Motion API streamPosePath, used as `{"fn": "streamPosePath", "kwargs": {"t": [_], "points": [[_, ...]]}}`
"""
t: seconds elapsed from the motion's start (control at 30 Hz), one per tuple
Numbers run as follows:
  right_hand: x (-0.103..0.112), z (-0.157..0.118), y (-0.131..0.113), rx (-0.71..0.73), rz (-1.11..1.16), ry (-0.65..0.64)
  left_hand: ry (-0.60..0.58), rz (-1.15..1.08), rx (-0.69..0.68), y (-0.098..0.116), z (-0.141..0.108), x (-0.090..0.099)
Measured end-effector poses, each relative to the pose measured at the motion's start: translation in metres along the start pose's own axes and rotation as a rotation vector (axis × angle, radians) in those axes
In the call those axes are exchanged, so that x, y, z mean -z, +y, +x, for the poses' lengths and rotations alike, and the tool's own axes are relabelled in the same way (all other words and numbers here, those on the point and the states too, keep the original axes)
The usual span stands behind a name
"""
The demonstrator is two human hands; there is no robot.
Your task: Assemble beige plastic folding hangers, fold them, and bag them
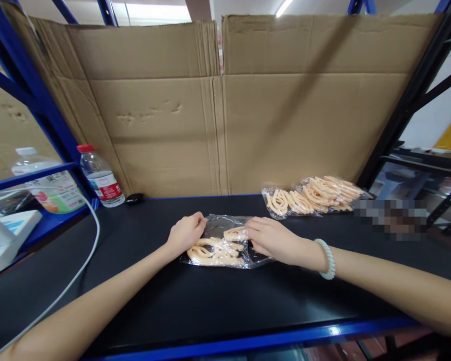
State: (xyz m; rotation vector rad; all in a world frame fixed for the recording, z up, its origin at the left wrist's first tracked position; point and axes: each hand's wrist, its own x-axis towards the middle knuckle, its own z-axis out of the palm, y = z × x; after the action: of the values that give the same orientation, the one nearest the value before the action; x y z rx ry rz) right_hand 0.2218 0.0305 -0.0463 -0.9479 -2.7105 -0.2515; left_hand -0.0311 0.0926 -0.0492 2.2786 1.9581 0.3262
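Observation:
A clear plastic bag lies on the black table in front of me, with several beige curved pieces inside, some looped like rings. My left hand is closed on the bag's left edge, its thumb and fingers pressed together. At the bag's right end, my right hand has its fingers curled around the end of a few beige strips. The plastic also runs beneath that hand, and its fingertips are partly hidden. A pale twisted bracelet circles my right wrist.
Filled clear bags of similar beige pieces lie at the back right. A red-capped water bottle and a black mouse-like object stand back left. A white cable crosses the left side. Cardboard walls the back.

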Motion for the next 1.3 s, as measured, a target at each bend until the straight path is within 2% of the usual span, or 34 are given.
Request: {"fn": "streamPosePath", "kwargs": {"t": [0.2,0.3,0.43,0.53,0.63,0.77,0.83,0.9,0.97,1.07,1.17,1.3], "points": [[0.023,-0.021,0.002,0.065,-0.044,0.126,-0.003,-0.001,0.006,0.0,0.0,0.001],[0.038,-0.041,0.009,0.035,-0.033,0.199,-0.006,-0.001,0.01,-0.001,0.0,0.002],[0.049,-0.079,0.021,-0.121,-0.093,0.338,-0.01,-0.006,0.005,-0.001,0.001,0.003],[0.043,-0.108,0.027,-0.239,-0.193,0.382,-0.012,-0.015,-0.005,-0.002,0.002,0.003],[0.034,-0.131,0.028,-0.312,-0.188,0.41,-0.014,-0.02,-0.009,-0.004,0.004,0.002],[0.04,-0.155,0.027,-0.496,-0.145,0.612,-0.012,-0.03,-0.013,-0.01,0.009,0.002],[0.047,-0.163,0.024,-0.585,-0.16,0.659,-0.011,-0.038,-0.013,-0.013,0.012,0.002],[0.05,-0.167,0.02,-0.571,-0.197,0.648,-0.015,-0.051,-0.018,-0.015,0.013,0.003],[0.046,-0.165,0.014,-0.464,-0.227,0.578,-0.021,-0.071,-0.028,-0.016,0.014,0.003],[0.027,-0.153,0.008,-0.314,-0.219,0.385,-0.02,-0.105,-0.039,-0.016,0.015,0.002],[0.009,-0.136,0.007,-0.274,-0.151,0.203,-0.012,-0.141,-0.046,-0.016,0.014,0.002],[0.013,-0.109,0.012,-0.209,0.014,0.074,0.003,-0.196,-0.066,-0.016,0.012,0.003]]}}
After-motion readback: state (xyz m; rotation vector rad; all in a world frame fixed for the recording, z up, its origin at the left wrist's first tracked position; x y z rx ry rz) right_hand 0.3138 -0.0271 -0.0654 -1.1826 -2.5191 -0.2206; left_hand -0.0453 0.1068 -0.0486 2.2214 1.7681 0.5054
